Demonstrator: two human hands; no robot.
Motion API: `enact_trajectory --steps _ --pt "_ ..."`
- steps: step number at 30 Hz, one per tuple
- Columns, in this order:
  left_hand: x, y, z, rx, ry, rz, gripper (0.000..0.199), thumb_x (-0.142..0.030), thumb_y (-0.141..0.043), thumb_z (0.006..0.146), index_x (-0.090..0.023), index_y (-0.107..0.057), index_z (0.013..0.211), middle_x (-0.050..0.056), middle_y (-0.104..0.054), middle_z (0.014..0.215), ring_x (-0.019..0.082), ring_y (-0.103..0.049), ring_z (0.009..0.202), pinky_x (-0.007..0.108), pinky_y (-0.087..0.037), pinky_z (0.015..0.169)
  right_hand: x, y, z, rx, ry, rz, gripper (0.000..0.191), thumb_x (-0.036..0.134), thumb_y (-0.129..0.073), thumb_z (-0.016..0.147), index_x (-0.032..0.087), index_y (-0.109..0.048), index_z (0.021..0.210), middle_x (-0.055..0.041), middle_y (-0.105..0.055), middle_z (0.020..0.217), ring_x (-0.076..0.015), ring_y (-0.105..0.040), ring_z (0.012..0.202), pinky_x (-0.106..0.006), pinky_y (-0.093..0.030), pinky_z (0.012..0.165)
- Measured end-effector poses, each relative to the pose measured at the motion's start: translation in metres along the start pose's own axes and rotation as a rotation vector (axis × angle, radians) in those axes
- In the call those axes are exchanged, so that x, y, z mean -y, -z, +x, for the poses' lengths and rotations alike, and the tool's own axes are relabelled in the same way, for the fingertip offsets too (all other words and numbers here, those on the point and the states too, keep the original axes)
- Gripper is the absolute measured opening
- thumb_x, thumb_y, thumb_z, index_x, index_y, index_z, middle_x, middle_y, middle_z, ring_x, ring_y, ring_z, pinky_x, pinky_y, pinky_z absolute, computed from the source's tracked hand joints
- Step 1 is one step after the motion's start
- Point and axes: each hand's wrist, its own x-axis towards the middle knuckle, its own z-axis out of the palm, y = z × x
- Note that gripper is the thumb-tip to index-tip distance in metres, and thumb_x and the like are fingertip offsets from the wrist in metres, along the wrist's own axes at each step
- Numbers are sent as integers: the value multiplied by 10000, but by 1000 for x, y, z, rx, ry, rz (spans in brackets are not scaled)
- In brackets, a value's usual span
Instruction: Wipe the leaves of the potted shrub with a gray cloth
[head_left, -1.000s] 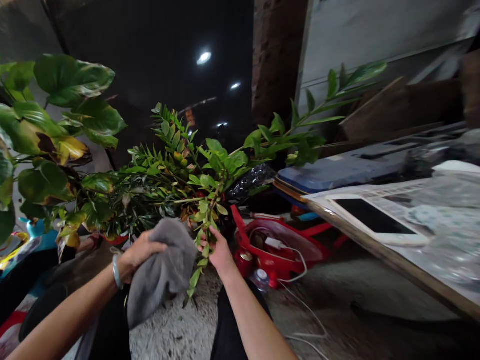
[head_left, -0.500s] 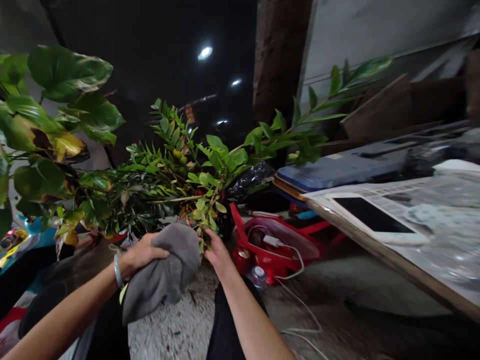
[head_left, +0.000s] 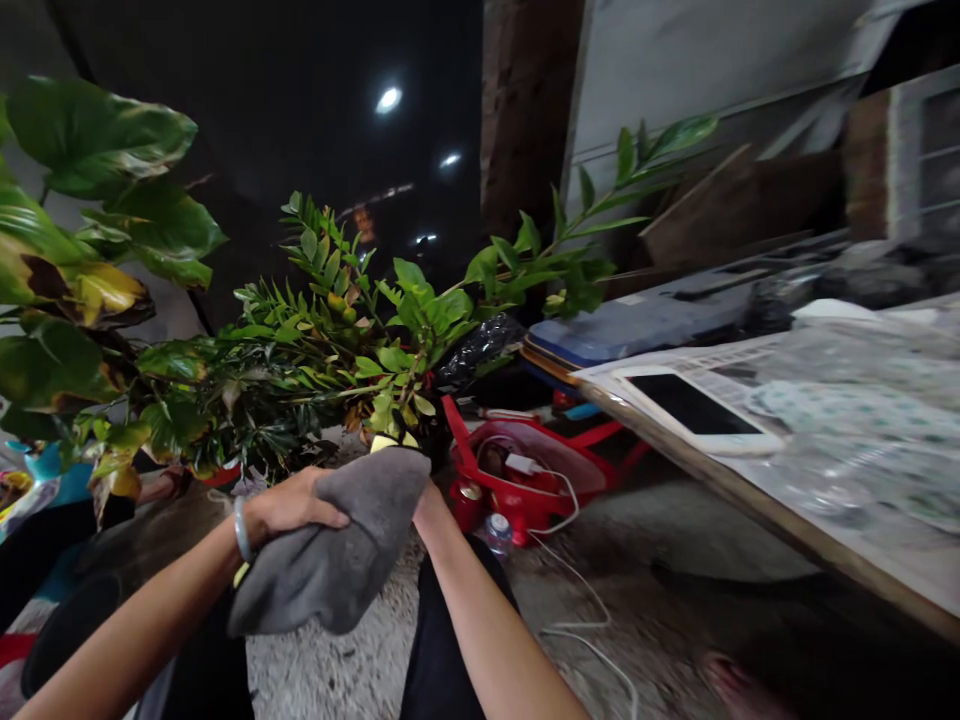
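Note:
My left hand [head_left: 296, 502] grips a grey cloth [head_left: 337, 555], thumb on top and fingers tucked into its folds. One pale yellow edge of the cloth stands up at its far end, among the lower leaves of a green leafy plant [head_left: 405, 370]. Behind that end is my right hand [head_left: 427, 510]; only its wrist side shows and the cloth hides its fingers, so I cannot tell what they hold. A light bracelet circles my left wrist.
A red bag [head_left: 540, 485] holding a white charger and cable stands right of my hands, with a small clear bottle [head_left: 497, 532] beside it. A table [head_left: 720, 500] carries a white tablet [head_left: 694, 408]. Large-leaved foliage [head_left: 97, 260] hangs at left; a person's foot [head_left: 727, 675] shows lower right.
The cloth has moved up and right, now covering the fingers of my right hand, which were on a leafy stem. The whole view has shifted a little to the right.

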Motion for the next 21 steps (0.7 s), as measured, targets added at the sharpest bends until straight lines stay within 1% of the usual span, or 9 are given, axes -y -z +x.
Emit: enact_trajectory --steps 1,3,6,8,10,13,16,18,21 --pt "-6 5 -7 5 -18 -3 290 -245 -823 545 -169 -777 821 12 -744 772 220 -626 726 319 -499 747 1 1 1 -1 -8 4 174 341 -756 748 265 -611 691 -3 -678 604 -263 -703 741 -342 -564 577" --pt "-23 13 -11 -76 -82 -46 303 -265 -841 554 -165 -773 832 21 -740 773 216 -630 729 311 -501 748 1 1 3 20 -16 -1 166 315 -787 694 275 -629 728 18 -680 593 -238 -689 668 -317 -551 533" --pt "-41 14 6 -299 -222 -176 375 -284 -858 555 -152 -763 893 33 -739 803 221 -645 758 314 -509 760 -1 -6 6 52 -12 1 251 275 -831 590 263 -653 767 42 -702 609 -187 -654 562 -270 -519 484" --pt "-36 6 22 -383 -269 -259 425 -297 -852 553 -139 -757 936 48 -746 838 236 -658 785 333 -516 780 -2 -11 5 78 -3 10 302 274 -852 542 245 -666 778 34 -731 646 -181 -665 569 -264 -523 498" --pt "-18 -2 29 -362 -214 -241 402 -276 -840 537 -132 -760 903 48 -747 820 242 -659 776 341 -514 775 -3 -13 4 105 2 19 330 292 -870 506 228 -671 762 9 -749 669 -209 -698 627 -286 -546 538" --pt "14 -6 16 -166 -32 -55 306 -204 -810 518 -144 -766 815 13 -734 759 223 -639 730 319 -498 733 -2 -10 1 119 3 28 331 339 -881 495 227 -643 696 0 -725 607 -251 -725 683 -316 -564 574" --pt "18 2 -10 -54 23 34 300 -193 -806 532 -168 -776 830 -11 -737 766 206 -634 723 299 -493 721 1 -5 2 103 4 34 302 325 -866 530 240 -622 687 38 -662 525 -219 -701 612 -288 -543 529" --pt "3 11 -18 -119 -35 0 312 -226 -828 540 -170 -775 842 -3 -742 779 210 -644 735 302 -502 737 2 -3 4 100 -3 29 267 281 -849 563 245 -635 718 59 -636 511 -175 -652 527 -254 -509 470" --pt "-26 22 -3 -323 -188 -131 405 -284 -859 552 -147 -767 922 36 -755 834 228 -664 766 320 -520 763 2 -4 5 105 -16 20 232 239 -828 605 245 -653 756 54 -656 561 -133 -600 471 -228 -485 425"
